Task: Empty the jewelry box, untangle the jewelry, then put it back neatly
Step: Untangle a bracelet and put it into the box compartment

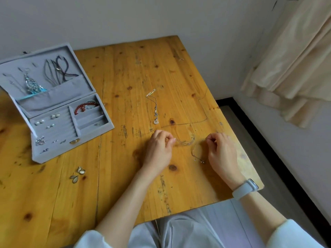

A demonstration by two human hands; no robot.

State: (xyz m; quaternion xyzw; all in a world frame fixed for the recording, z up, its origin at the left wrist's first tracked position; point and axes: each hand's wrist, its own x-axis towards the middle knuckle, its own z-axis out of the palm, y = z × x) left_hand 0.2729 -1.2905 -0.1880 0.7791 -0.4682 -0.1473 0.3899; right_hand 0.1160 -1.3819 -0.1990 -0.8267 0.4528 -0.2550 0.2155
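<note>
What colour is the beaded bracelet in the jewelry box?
Red. The beaded bracelet lies in an upper right compartment of the grey jewelry box; the head view shows it best.

table (125, 72): knotty wood planks, varnished orange-yellow, scuffed and scratched in places
jewelry box (53, 156): matt grey velvety lining, soft-looking inside and out
chain (186, 142): thin shiny metal, silver-toned, pinched between both hands
pendant necklace (155, 111): bright polished metal with a pale glossy disc
earrings (78, 174): pearly glossy petals with metal rims
bracelet (84, 106): smooth glossy red beads
watch strap (244, 189): matt pale rubbery band
curtain (293, 59): cream cloth, soft folds
</note>
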